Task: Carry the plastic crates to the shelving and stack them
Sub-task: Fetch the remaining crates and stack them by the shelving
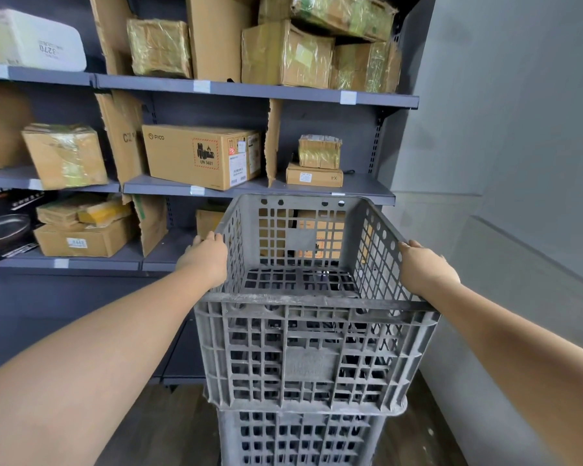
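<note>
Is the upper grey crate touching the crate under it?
Touching. In the head view the upper crate, held at its sides by the left hand and right hand, sits on the lower crate; no gap shows.

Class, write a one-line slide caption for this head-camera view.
Both hands, left and right, grip an empty grey plastic lattice crate atop another grey crate.

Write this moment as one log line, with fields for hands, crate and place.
hands: left hand and right hand grip top crate rim | crate: on lower crate | place: beside shelving
</note>
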